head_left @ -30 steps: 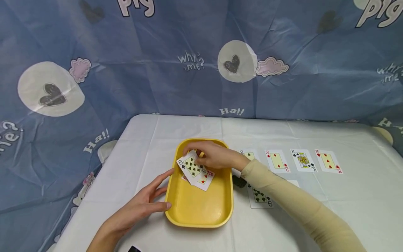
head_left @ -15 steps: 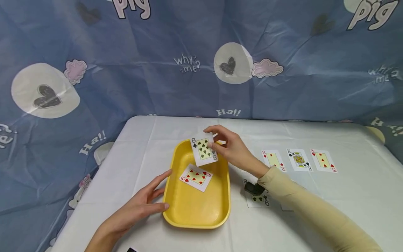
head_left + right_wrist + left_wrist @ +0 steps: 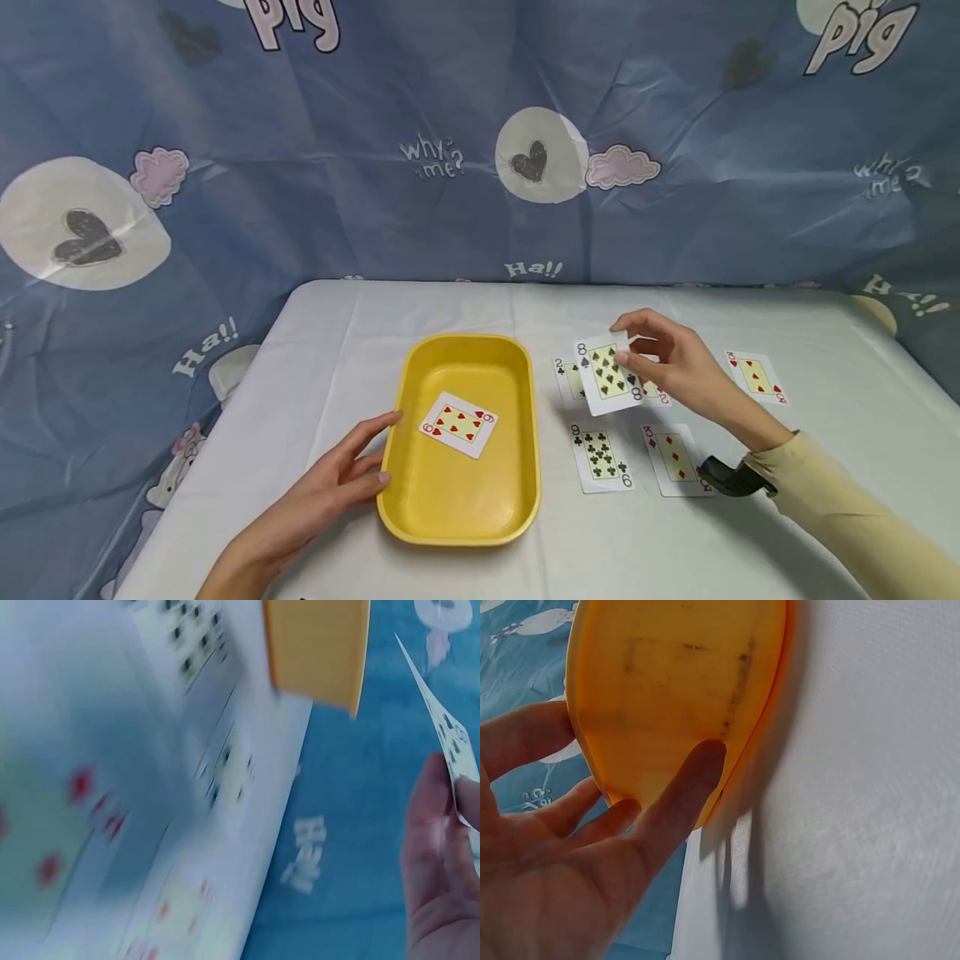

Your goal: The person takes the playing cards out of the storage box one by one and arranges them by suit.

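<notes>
My right hand [image 3: 667, 367] pinches an eight of spades [image 3: 607, 375] between thumb and fingers, above the table. The card partly covers a two of clubs [image 3: 567, 385] and a two of diamonds [image 3: 657, 396]. In the right wrist view the hand [image 3: 439, 862] holds the card [image 3: 448, 735] nearly edge-on. With fairly straight fingers, my left hand [image 3: 315, 492] touches the left wall of a yellow tray [image 3: 465, 517]; the left wrist view shows its thumb and fingers against the tray's outside. A hearts card [image 3: 459, 424] lies face up in the tray.
Right of the tray lie a nine of clubs [image 3: 602, 461], a three of diamonds [image 3: 675, 458] and, farther off, a hearts card [image 3: 757, 377]. A black wrist strap [image 3: 731, 477] hangs by the right sleeve. A blue printed cloth [image 3: 337, 208] rises behind the white table.
My right hand has lifted the eight of spades off the hearts card in the tray and carried it right, over the rows of cards. The left hand stays at the tray.
</notes>
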A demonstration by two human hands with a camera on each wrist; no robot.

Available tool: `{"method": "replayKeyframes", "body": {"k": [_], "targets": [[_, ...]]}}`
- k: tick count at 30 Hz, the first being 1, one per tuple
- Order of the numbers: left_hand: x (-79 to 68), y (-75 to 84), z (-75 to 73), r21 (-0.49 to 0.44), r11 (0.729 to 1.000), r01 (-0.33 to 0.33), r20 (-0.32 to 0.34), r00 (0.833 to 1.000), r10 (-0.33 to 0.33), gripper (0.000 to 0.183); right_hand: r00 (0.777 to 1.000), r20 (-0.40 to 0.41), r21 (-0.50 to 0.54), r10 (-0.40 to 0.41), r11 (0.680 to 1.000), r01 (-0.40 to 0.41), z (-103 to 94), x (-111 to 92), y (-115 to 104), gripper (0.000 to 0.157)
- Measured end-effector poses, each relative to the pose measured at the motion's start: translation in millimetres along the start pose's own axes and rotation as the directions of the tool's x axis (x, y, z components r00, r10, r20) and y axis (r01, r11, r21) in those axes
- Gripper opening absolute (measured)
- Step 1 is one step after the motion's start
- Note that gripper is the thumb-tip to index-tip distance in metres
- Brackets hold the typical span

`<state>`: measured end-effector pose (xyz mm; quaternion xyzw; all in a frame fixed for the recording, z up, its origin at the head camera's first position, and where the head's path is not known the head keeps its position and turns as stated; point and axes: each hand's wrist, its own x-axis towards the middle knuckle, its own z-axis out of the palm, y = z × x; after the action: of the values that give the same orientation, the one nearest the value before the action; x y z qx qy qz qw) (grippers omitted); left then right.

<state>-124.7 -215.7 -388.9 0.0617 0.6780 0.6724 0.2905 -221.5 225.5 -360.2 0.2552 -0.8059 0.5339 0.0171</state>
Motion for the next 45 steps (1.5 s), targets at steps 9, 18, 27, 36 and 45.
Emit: {"method": "replayKeyframes", "body": {"k": [9, 18, 27, 36, 45], "targets": [[-0.8, 2.5, 2.2, 0.024, 1.000, 0.018, -0.062, 0.998, -0.017, 0.066, 0.994, -0.011, -0.152, 0.110, 0.982, -0.111, -58.9, -54, 22, 0.033], [0.5, 3.5, 2.4, 0.019, 0.999, 0.042, -0.074, 0.996, -0.041, 0.065, 0.978, -0.050, -0.354, 0.202, 0.912, -0.207, -88.6, -99, 57, 0.033], [1.9, -0.2, 2.1, 0.011, 0.998, 0.056, -0.080, 0.995, -0.054, 0.066, 0.948, -0.039, -0.559, 0.316, 0.779, -0.283, -89.5, -113, 63, 0.030], [2.5, 1.6, 2.6, 0.024, 0.996, 0.082, -0.110, 0.991, -0.079, 0.065, 0.997, -0.047, -0.564, 0.067, 0.822, -0.082, -83.2, -99, 59, 0.027], [3.7, 1.6, 2.3, 0.010, 0.997, 0.072, -0.103, 0.992, -0.070, 0.064, 0.994, 0.113, -0.284, 0.003, 0.958, 0.029, -29.5, -42, 35, 0.023]]}}
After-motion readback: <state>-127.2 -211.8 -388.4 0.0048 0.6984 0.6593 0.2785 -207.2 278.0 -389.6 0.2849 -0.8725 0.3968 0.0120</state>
